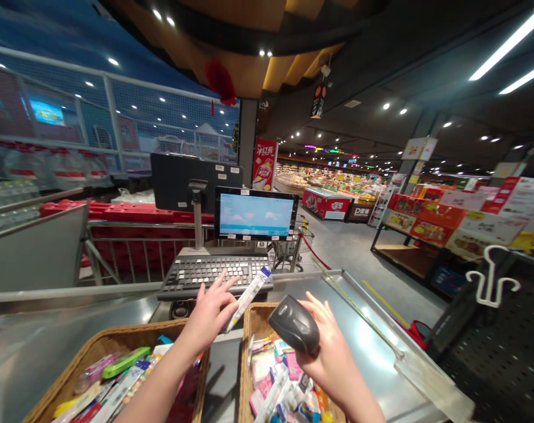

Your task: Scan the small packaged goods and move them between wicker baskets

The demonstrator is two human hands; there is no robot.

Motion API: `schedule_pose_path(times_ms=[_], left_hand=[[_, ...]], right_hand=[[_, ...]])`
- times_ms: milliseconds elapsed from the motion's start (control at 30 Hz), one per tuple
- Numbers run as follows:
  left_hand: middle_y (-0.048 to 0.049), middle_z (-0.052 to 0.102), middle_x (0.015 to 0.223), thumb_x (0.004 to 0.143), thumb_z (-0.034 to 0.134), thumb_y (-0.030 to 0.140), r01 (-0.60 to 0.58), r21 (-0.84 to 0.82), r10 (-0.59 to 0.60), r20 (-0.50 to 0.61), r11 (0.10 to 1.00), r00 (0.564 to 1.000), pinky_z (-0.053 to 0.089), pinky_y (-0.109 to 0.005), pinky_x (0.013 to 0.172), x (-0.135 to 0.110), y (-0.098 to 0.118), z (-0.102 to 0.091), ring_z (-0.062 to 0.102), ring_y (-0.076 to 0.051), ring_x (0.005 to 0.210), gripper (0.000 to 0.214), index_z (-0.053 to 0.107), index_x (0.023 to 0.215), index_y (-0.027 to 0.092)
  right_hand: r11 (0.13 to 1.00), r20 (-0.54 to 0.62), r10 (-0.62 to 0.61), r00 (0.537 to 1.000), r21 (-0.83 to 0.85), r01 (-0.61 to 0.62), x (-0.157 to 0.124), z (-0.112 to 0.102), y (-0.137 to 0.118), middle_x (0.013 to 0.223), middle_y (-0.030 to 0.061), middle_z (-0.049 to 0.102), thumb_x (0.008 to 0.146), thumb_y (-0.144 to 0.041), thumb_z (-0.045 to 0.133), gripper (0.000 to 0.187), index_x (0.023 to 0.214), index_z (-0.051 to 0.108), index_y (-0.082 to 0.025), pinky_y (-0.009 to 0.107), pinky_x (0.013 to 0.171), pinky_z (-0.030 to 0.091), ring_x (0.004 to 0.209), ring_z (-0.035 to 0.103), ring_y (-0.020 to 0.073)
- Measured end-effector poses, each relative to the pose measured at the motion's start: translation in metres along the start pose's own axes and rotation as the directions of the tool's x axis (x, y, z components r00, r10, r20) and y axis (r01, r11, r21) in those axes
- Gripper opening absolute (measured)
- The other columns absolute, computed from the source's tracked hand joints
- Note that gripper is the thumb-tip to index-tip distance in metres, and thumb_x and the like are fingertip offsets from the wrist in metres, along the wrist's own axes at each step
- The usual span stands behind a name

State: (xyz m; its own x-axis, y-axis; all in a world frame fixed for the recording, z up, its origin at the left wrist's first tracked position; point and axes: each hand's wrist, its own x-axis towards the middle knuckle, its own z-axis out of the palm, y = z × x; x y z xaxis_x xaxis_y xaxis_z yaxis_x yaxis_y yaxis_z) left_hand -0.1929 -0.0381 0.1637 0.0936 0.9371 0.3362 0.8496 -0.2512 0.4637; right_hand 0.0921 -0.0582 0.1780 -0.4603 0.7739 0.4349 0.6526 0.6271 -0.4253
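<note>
My left hand point(211, 311) pinches a slim white pen-like packet point(249, 296) and holds it out over the gap between two wicker baskets, just in front of the keyboard point(205, 271). My right hand point(331, 346) grips a black handheld barcode scanner point(294, 324), its head turned toward the packet. The scanner hovers above the right wicker basket point(248, 329), which is filled with several small packaged items. The left wicker basket point(94, 349) holds more packets, a green one among them.
A lit till screen point(255, 214) and a dark monitor back point(178, 179) stand behind the keyboard on a steel checkout counter point(363, 329). Metal railings and red crates lie to the left. Shop shelves with boxed goods, an aisle and a white hook are on the right.
</note>
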Motion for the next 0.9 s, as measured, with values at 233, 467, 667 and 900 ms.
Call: schedule_pose_path(times_ms=[233,467,667,900], left_hand=[[-0.0023,0.047,0.148,0.09,0.043,0.04,0.018,0.005,-0.018,-0.015,1.0,1.0,0.01,-0.071,0.112,-0.003,-0.007,-0.006,0.021,-0.032,0.147,0.032,0.059,0.069,0.022],[-0.0028,0.047,0.148,0.09,0.043,0.041,0.04,-0.001,-0.04,-0.026,0.999,0.999,0.01,-0.073,0.111,-0.011,-0.012,-0.016,0.022,-0.033,0.147,0.034,0.06,0.068,0.022],[-0.0029,0.047,0.148,0.091,0.041,0.041,0.063,0.001,-0.063,-0.035,0.998,0.997,0.01,-0.073,0.111,-0.02,-0.022,-0.02,0.022,-0.033,0.147,0.034,0.061,0.07,0.022],[-0.0044,0.048,0.148,0.091,0.041,0.041,0.095,0.002,-0.095,-0.057,0.995,0.994,0.013,-0.072,0.11,-0.034,-0.035,-0.028,0.021,-0.032,0.147,0.035,0.06,0.07,0.022]], right_hand=[[1.0,0.007,-0.015,1.0,0.004,0.015,0.004,0.005,-0.006,0.133,0.0065,0.056,0.064,-0.011,0.052,0.061,0.122,0.06,-0.025,0.062,0.117,0.016,0.143,0.029,0.0325],[1.0,0.028,-0.02,0.999,-0.013,0.02,0.009,0.007,-0.018,0.13,0.0078,0.059,0.063,-0.011,0.052,0.063,0.125,0.059,-0.023,0.063,0.116,0.017,0.141,0.033,0.0339],[0.999,0.032,-0.035,0.999,-0.003,0.035,0.012,0.014,-0.024,0.131,0.0061,0.058,0.065,-0.01,0.052,0.062,0.124,0.06,-0.025,0.064,0.117,0.015,0.143,0.031,0.0333],[0.999,0.037,-0.045,0.998,0.024,0.044,0.016,0.024,-0.034,0.133,0.0071,0.057,0.065,-0.009,0.052,0.064,0.127,0.058,-0.025,0.064,0.117,0.014,0.143,0.031,0.0326]])
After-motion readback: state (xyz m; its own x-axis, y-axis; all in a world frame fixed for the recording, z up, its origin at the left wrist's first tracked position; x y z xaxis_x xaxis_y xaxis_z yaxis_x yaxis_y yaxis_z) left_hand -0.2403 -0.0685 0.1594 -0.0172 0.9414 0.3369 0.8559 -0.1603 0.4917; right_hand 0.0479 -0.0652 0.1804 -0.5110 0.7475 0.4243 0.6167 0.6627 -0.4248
